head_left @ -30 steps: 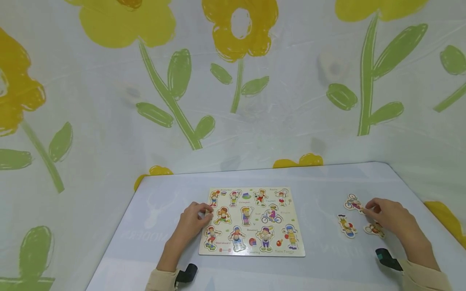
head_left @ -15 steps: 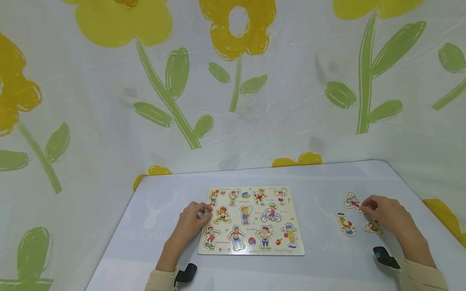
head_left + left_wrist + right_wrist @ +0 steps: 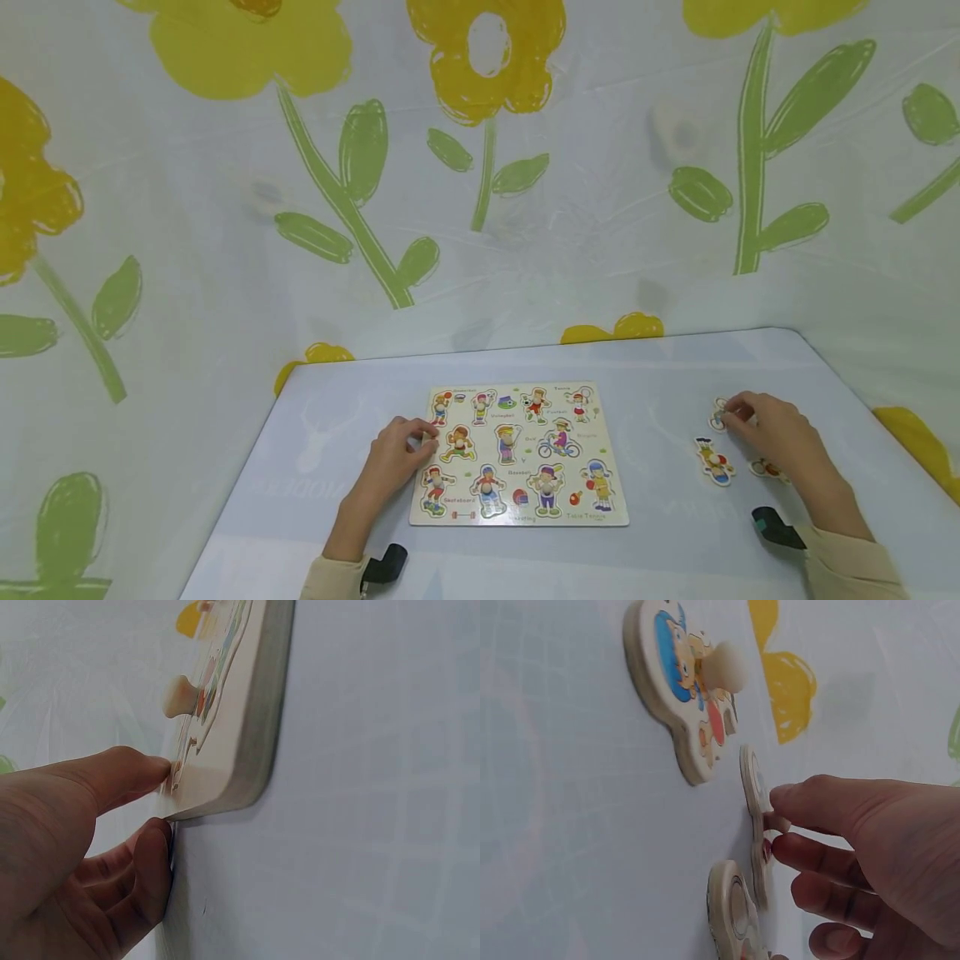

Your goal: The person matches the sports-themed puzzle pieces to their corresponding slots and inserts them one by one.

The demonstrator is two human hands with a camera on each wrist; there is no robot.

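Note:
My right hand pinches the pale knob of a bicycle-rider puzzle piece between thumb and index finger. In the right wrist view this piece lies close to the table, partly hidden by the fingers. Beside it lie two more knobbed puzzle pieces, a figure piece and another partly covered by the hand. My left hand grips the left edge of the puzzle board. Seen from the left wrist, one digit rests on the board's face while curled fingers meet its edge. A round knob rises from the board.
The board shows several sports figures, some with knobs. It lies flat left of the middle of the white table. A flower-printed curtain hangs behind the table. Black wrist cameras are strapped to both forearms.
My right hand has moved left and slightly away from me, covering more of the bicycle-rider piece. My left hand stays at the board's edge.

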